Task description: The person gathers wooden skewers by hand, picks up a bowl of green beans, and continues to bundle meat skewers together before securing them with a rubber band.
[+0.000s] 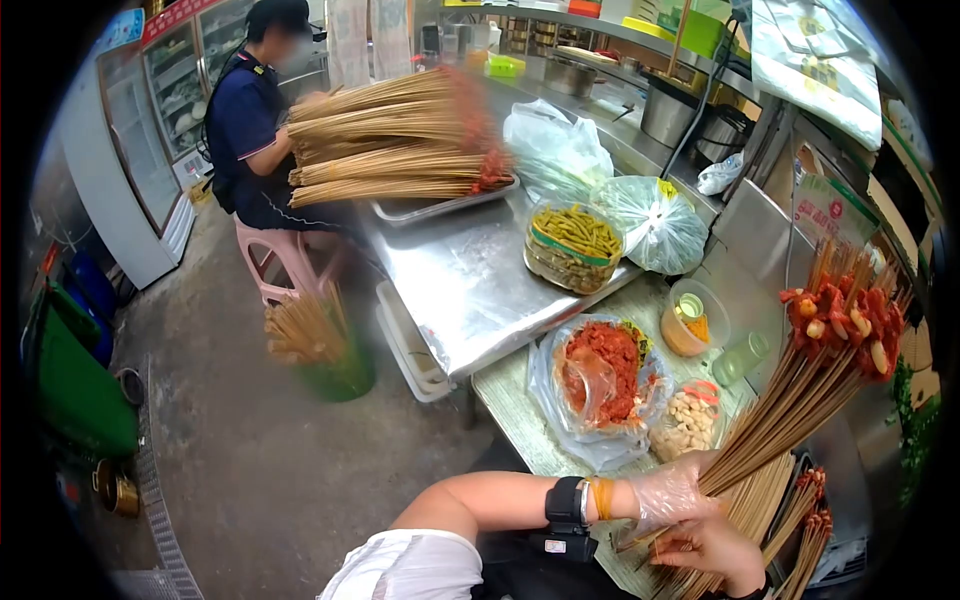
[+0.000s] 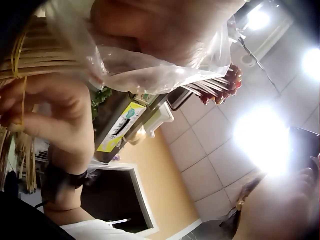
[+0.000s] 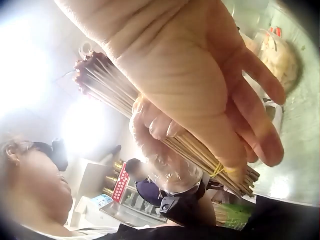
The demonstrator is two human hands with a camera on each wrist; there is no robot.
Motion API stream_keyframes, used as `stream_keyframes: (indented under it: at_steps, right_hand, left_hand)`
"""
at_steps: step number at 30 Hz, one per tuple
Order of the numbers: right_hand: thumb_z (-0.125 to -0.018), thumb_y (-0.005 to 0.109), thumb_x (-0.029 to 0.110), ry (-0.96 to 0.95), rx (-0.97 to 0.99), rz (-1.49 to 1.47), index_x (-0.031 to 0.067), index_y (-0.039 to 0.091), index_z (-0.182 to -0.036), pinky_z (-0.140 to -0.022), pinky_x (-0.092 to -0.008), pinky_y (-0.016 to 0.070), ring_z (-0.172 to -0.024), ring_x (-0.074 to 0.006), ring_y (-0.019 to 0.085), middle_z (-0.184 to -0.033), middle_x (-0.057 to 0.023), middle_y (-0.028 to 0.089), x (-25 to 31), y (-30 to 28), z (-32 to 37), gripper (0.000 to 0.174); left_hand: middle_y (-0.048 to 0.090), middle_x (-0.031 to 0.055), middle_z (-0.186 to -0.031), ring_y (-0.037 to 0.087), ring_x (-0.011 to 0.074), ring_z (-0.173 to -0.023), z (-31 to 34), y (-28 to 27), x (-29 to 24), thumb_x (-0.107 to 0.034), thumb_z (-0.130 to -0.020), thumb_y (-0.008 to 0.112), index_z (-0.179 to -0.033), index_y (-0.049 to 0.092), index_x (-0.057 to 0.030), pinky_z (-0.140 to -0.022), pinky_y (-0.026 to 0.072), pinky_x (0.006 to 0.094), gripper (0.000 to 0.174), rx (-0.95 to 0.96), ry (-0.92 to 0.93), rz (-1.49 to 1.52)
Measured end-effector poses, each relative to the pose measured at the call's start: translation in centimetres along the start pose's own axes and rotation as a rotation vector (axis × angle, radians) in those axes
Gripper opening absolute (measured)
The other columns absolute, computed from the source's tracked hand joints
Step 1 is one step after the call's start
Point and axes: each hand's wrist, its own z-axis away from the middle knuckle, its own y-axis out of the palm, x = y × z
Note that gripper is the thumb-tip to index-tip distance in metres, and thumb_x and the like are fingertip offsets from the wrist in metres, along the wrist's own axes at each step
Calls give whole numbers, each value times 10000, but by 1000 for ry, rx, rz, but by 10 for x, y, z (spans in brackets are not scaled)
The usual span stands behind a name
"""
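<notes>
My left hand [image 1: 672, 497], in a clear plastic glove, grips a thick bundle of bamboo skewers [image 1: 790, 415]. Red-coated meat pieces [image 1: 845, 315] cluster at the bundle's upper end, tilted up to the right. At the bare lower ends is my ungloved right hand [image 1: 712, 550]. A yellow rubber band [image 2: 23, 97] runs round the sticks and stretches over the right hand's curled fingers in the left wrist view. The right wrist view shows the band [image 3: 217, 171] round the sticks, beside the right fingertips. More yellow bands [image 1: 601, 497] circle my left wrist.
Other skewers [image 1: 812, 530] lie at lower right. Before me are a bag of red marinated meat [image 1: 600, 375], a tub of pale cloves [image 1: 690, 420] and a container of green pickles [image 1: 572, 240]. Across the steel table [image 1: 440, 290], a seated person [image 1: 250, 130] is beside stacked skewers [image 1: 390, 140].
</notes>
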Motion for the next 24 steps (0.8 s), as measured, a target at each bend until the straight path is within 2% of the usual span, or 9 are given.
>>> stream_keyframes:
  at_steps: [3,6,8,9,14,16,17,20,24]
  right_hand:
    - [-756,763,244,-59,-69,68,52,698,-884,-699,-306,516,-745,-232,664,-797,-76,684,-2,3,-6,240]
    - [-718,787,212,37,-202,110,21,662,-921,-712,-323,519,-764,-245,670,-854,-116,683,12,11,-7,305]
    - [-697,799,182,51,-349,-129,2,626,-1000,-725,-342,520,-775,-255,673,-885,-139,678,2,21,-12,392]
    - [-687,806,166,58,-421,-249,-8,608,-1039,-732,-351,521,-781,-260,675,-901,-150,675,-4,28,-15,440]
    - [-692,778,82,56,-699,43,-13,516,-1182,-809,-352,504,-895,-248,654,-979,-144,653,-11,52,-28,564]
    - [-697,759,54,111,-808,42,-10,495,-1208,-844,-344,487,-950,-233,630,-1025,-132,631,-13,60,-31,579]
    - [-700,749,39,140,-875,12,-12,487,-1216,-858,-339,478,-970,-225,615,-1049,-125,617,-19,69,-32,582]
    - [-703,731,6,99,-1015,-227,-19,475,-1221,-874,-323,459,-999,-197,577,-1091,-105,586,-28,70,-45,579]
    - [-738,718,3,28,-1175,-539,-28,474,-1199,-812,-300,475,-938,-170,581,-1094,-96,576,-25,70,-56,523]
  left_hand:
    - [582,159,-1210,540,188,-1092,-3,-7,7,-154,-808,655,-1301,446,28,-957,425,318,566,-41,38,-88]
    - [583,167,-1204,539,193,-1093,3,-11,-27,-180,-809,661,-1294,452,27,-955,423,327,567,-114,221,-104]
    - [591,159,-1180,550,191,-1056,-1,-16,-30,-193,-816,659,-1282,461,27,-932,435,326,552,-203,315,-131]
    - [597,131,-1119,549,162,-997,0,-18,-33,-184,-821,659,-1260,480,18,-885,445,310,515,-259,303,-122]
    - [580,30,-867,536,84,-769,-1,-23,-41,-133,-841,654,-1039,565,-9,-658,455,249,250,-493,439,-12]
    - [571,51,-824,547,102,-688,5,-28,-43,-95,-842,628,-979,562,-12,-601,455,248,173,-483,324,77]
    - [533,5,-749,469,38,-571,7,-25,-51,-78,-860,610,-890,530,-40,-479,368,195,94,-455,306,260]
    - [537,11,-753,477,54,-584,6,-24,-52,-53,-870,584,-897,522,-42,-501,393,203,69,-486,497,488]
    - [505,6,-721,460,77,-586,9,-23,-62,-52,-894,590,-909,498,-67,-531,419,229,94,-491,538,793]
